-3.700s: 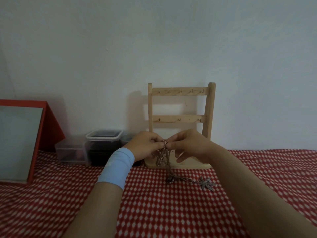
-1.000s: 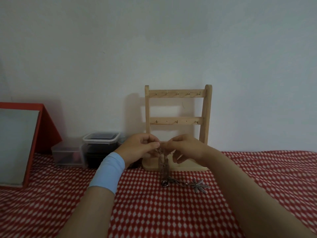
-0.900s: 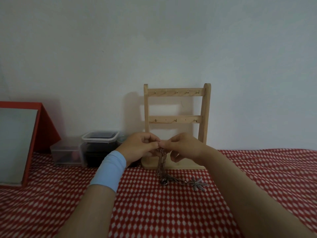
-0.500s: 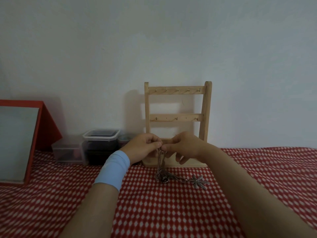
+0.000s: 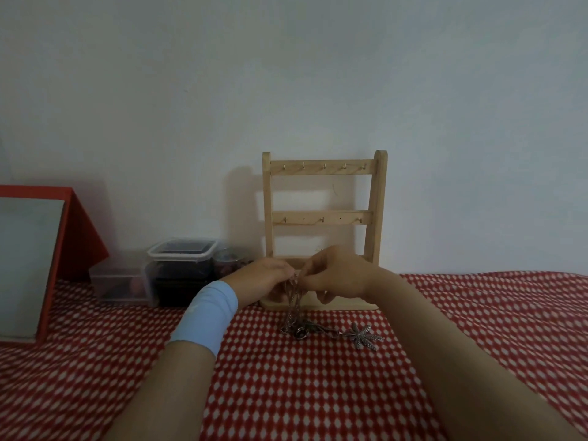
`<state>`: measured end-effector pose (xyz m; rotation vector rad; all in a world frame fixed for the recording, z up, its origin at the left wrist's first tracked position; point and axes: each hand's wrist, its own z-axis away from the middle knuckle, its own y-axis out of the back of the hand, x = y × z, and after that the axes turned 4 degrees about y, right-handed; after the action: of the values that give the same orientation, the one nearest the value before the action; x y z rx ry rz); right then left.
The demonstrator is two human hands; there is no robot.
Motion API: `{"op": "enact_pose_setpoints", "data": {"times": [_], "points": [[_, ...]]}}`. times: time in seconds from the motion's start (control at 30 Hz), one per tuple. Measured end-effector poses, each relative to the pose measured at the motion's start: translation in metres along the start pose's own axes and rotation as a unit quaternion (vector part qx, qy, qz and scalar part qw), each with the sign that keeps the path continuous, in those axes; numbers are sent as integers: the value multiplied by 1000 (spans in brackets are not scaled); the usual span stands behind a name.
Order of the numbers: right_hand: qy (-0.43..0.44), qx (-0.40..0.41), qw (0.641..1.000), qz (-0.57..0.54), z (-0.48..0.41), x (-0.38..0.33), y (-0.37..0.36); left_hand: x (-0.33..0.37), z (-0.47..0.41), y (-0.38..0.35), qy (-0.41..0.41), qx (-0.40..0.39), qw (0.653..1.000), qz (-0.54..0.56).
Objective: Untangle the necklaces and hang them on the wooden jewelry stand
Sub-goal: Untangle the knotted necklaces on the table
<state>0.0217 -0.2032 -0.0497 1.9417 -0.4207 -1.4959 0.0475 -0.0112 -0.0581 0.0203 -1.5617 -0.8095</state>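
A tangle of metal necklaces (image 5: 296, 308) hangs from my fingertips down to the red checked cloth, ending in a leaf-shaped pendant (image 5: 363, 336) lying flat. My left hand (image 5: 258, 281), with a light blue wristband, pinches the chains from the left. My right hand (image 5: 340, 275) pinches them from the right, fingertips almost touching the left ones. Just behind both hands stands the wooden jewelry stand (image 5: 324, 192), with two rails of small hooks that carry nothing.
The table (image 5: 318, 393) wears a red and white checked cloth. Clear plastic containers (image 5: 178, 270) sit left of the stand against the wall. A red-framed mirror (image 5: 31, 262) leans at the far left. A plain white wall rises behind.
Both hands have stayed together at the chains, shifting only slightly lower. The chain pile and pendant remain on the cloth in about the same place.
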Motion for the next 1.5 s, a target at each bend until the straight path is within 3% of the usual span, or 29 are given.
{"op": "enact_pose_setpoints", "data": {"times": [0.2, 0.33, 0.5, 0.57, 0.67, 0.73, 0.87, 0.97, 1.03, 1.13, 1.23, 1.4, 1.5], "points": [[1, 38, 991, -130, 4, 3, 12, 0, 8, 12, 15, -48, 989, -136], [-6, -54, 998, -42, 2, -2, 1, 5, 5, 6, -14, 25, 991, -128], [-42, -96, 994, 7, 5, -7, 5, 7, 4, -1, -74, 73, 991, -90], [-43, -107, 993, 7, 7, -9, 8, 7, 2, -6, -72, 70, 994, -41], [-50, -115, 991, 44, 7, -7, 10, 7, 0, -12, -63, 41, 983, 167], [-74, -106, 991, 40, 6, -6, 11, 7, 3, -8, -54, 32, 973, 221], [-72, -70, 995, 7, 6, -3, 13, 7, 8, 4, -29, 26, 981, 189], [-71, -79, 994, 9, 7, -2, 15, 6, 9, 13, -18, 45, 997, 58], [-74, -82, 994, -8, 6, -1, 13, 6, 10, 20, 12, 19, 999, -46], [-37, -79, 993, -79, 5, 0, 7, 5, 14, 24, 62, -27, 992, -109], [-6, -73, 984, -163, 3, 1, 1, 4, 14, 24, 75, -16, 991, -108], [-2, -42, 985, -167, 0, -2, -9, 4, 13, 19, 63, -66, 989, 117], [11, -35, 980, -194, -2, -2, -14, 2, 15, 18, 54, -51, 997, -24]]}}
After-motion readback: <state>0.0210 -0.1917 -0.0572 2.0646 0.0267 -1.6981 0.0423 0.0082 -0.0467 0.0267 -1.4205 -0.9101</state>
